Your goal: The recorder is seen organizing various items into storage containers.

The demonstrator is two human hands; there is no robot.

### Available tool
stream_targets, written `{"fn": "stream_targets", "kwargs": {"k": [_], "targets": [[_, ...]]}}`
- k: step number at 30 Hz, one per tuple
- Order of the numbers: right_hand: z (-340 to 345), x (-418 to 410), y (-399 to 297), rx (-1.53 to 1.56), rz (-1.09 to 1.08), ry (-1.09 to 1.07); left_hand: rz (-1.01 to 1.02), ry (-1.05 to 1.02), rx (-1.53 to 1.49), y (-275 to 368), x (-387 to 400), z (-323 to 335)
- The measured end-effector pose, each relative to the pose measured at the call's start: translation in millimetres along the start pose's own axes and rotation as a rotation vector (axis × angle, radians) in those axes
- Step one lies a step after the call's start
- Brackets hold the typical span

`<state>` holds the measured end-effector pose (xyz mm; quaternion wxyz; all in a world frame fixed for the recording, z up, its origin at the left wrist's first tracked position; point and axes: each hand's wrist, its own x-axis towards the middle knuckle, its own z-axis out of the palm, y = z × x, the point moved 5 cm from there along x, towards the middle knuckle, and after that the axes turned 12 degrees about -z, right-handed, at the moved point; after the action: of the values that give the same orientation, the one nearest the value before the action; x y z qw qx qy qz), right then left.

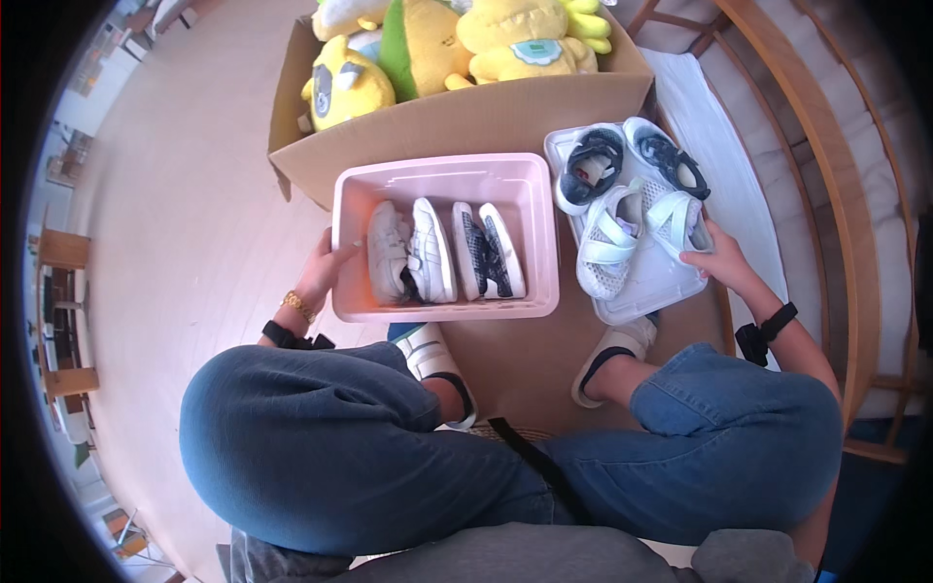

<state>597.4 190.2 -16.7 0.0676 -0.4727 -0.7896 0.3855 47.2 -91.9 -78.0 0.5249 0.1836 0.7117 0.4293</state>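
My left hand (326, 264) grips the left wall of a pink plastic bin (444, 166), thumb over the rim, its other fingers hidden outside. Inside, a pair of whitish strapped shoes (433, 251) and a pair of dark-and-white shoes (503, 251) stand on their sides. To the right lies a whitish plastic lid (656, 291) bearing two pairs: black-and-white shoes (594, 167) at the back and white mesh shoes with crossed straps (611, 240) in front. My right hand (718, 256) is at the lid's right edge, its thumb by the heel of the right mesh shoe (678, 218); whether it grips lid or shoe is unclear.
A cardboard box (466, 124) full of yellow and green plush toys (423, 51) stands behind the bin. A wooden frame (824, 138) and white sheeting (718, 138) run along the right. My feet, in white shoes (430, 353), are just in front of the bin and lid.
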Motion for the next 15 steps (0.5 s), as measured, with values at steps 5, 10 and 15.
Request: {"fn": "stream_targets", "kwargs": {"k": [5,10,15], "targets": [[-13,-8,-23,0.103,-0.048,0.058,0.177,0.258,0.206,10,8,-45],[-53,-34,-42,0.134,-0.072,0.195,0.459,0.282,0.478,94,-8,-39],[-82,-28,-68,0.056,-0.326,0.077,0.552,-0.007,0.686,189,-59,47]]}}
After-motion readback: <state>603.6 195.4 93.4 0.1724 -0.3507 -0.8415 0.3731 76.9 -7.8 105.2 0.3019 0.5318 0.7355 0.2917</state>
